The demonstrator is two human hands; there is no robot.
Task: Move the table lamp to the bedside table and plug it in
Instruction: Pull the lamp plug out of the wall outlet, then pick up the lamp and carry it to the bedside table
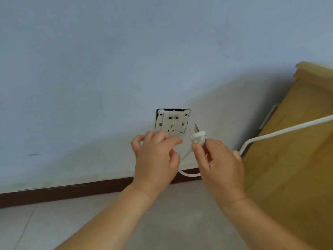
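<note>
Plug (198,137) pinched in right hand (219,165), beside socket (172,122); left hand (156,157) curled, seemingly empty.

The wall (108,60) was a plain pale blue, fading to off-white lower down. The socket plate (172,122) was white with dark slots and a black gap along its top edge. The plug (198,137) and its cord (281,131) were white, the prongs perhaps grey metal. The skirting board (72,192) was dark brown, the floor (45,228) light grey tile, and the bedside table (288,159) honey-yellow wood with faint grain.
</note>
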